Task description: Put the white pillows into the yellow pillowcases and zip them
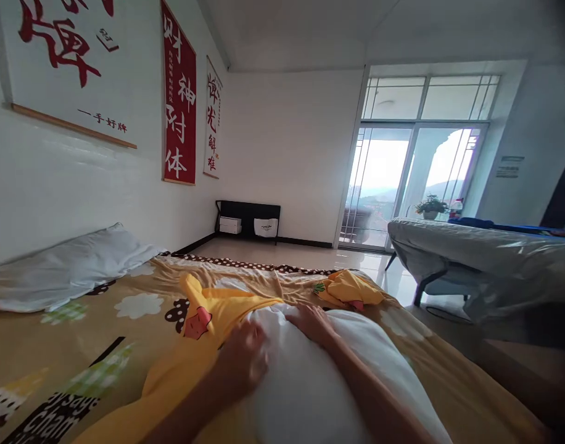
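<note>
A bulky white pillow (301,382) lies on the bed in front of me, with yellow cloth (171,370) bunched along its left side and far edge. Slightly blurred, my left hand (248,354) is curled closed where the yellow cloth meets the white pillow; what its fingers hold is hidden. My right hand (314,324) rests on the pillow's far part, palm down, fingers stretched out toward the yellow edge. Beyond it sits a second crumpled yellow cloth (350,288) with a small printed pattern.
Under everything spreads a brown patterned bedsheet (125,327). Another white pillow (74,265) lies against the left wall. A low black rack (248,213) stands by the far wall. To the right is a table (449,246) under plastic sheeting, with a potted plant (431,208) near glass doors.
</note>
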Motion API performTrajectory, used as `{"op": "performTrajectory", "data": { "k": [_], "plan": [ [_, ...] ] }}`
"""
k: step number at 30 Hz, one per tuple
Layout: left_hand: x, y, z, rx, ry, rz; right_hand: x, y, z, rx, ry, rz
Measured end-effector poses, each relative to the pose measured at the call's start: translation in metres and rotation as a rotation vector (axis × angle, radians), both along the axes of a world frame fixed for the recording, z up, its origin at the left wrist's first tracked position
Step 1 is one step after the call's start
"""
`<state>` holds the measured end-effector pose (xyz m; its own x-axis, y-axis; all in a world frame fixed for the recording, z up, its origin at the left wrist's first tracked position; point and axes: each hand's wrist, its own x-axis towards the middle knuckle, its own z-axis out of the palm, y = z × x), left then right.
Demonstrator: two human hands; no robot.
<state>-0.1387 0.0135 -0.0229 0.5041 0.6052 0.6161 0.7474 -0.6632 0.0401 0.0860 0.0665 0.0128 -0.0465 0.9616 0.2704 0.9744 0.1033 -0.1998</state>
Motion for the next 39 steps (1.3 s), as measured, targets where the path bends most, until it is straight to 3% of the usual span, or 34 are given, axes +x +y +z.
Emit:
{"op": "performTrajectory", "data": {
  "k": [2, 5, 11, 15, 17, 20, 24, 28, 30, 33, 36, 39],
  "plan": [
    [0.006, 0.019, 0.031, -0.022, -0.011, 0.201, -0.001, -0.02, 0.013, 0.057, -0.028, -0.033],
    [0.018, 0.038, 0.069, -0.109, 0.055, 0.288, 0.002, -0.054, 0.036, 0.242, -0.144, -0.071],
    [0.049, 0.019, 0.14, -0.046, 0.038, 0.216, -0.008, -0.112, 0.07, 0.959, -0.325, 0.131],
    [0.087, -0.005, 0.178, -0.023, -0.006, 0.077, -0.027, -0.115, 0.075, 1.131, -0.349, 0.205],
    [0.099, -0.009, 0.181, -0.008, -0.058, 0.046, -0.031, -0.107, 0.068, 1.181, -0.338, 0.199],
    [0.092, -0.002, 0.162, -0.013, -0.084, 0.061, -0.024, -0.094, 0.054, 1.149, -0.297, 0.245],
    [0.055, 0.017, 0.124, -0.102, -0.046, 0.142, 0.016, -0.086, 0.054, 0.808, -0.331, 0.307],
    [0.044, 0.021, 0.113, -0.106, 0.087, 0.207, 0.056, -0.07, 0.065, 0.542, -0.288, 0.148],
    [0.053, 0.02, 0.116, -0.036, 0.177, 0.164, 0.058, -0.063, 0.067, 0.403, -0.228, 0.159],
    [0.07, 0.024, 0.129, 0.038, 0.272, 0.1, 0.037, -0.066, 0.066, 0.276, -0.181, 0.231],
    [0.081, 0.031, 0.152, 0.026, 0.306, 0.103, 0.008, -0.087, 0.072, 0.349, -0.21, 0.269],
    [0.09, 0.026, 0.184, 0.017, 0.279, 0.098, -0.012, -0.112, 0.093, 0.478, -0.233, 0.324]
  ]
}}
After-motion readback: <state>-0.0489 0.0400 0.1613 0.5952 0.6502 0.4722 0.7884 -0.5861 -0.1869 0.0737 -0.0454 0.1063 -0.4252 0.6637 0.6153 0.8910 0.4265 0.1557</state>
